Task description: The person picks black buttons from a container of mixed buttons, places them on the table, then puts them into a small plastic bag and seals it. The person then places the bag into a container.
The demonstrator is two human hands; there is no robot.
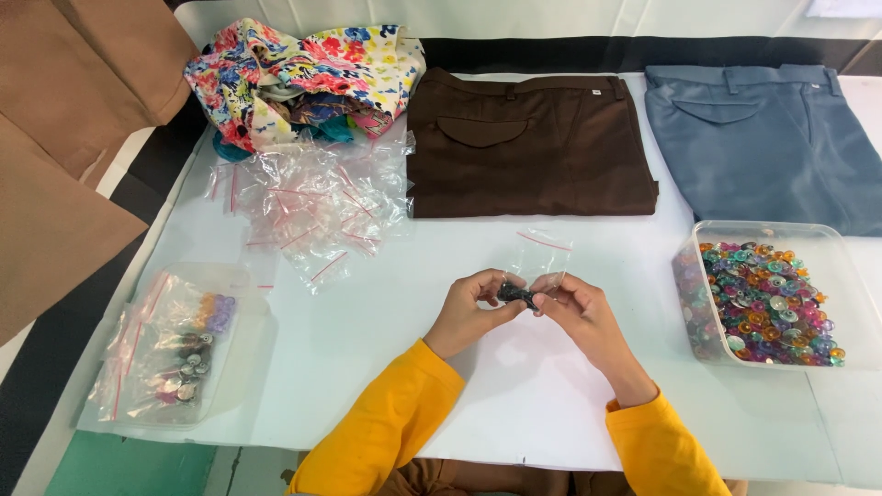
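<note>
My left hand (pixel 470 310) and my right hand (pixel 581 310) meet above the middle of the white table (pixel 367 321). Together they pinch a small clear zip bag (pixel 542 257) with a red seal strip, its top standing up behind my fingers. A dark cluster of buttons (pixel 516 294) sits between my fingertips at the bag's lower end. Both arms wear yellow sleeves.
A clear tub (pixel 850 303) of several colourful buttons stands at the right. At the left, a clear tray (pixel 234 367) holds filled small bags. A heap of empty zip bags (pixel 312 197) lies behind. Folded brown trousers (pixel 528 142), blue-grey trousers (pixel 767 138) and floral cloth (pixel 303 73) lie at the back.
</note>
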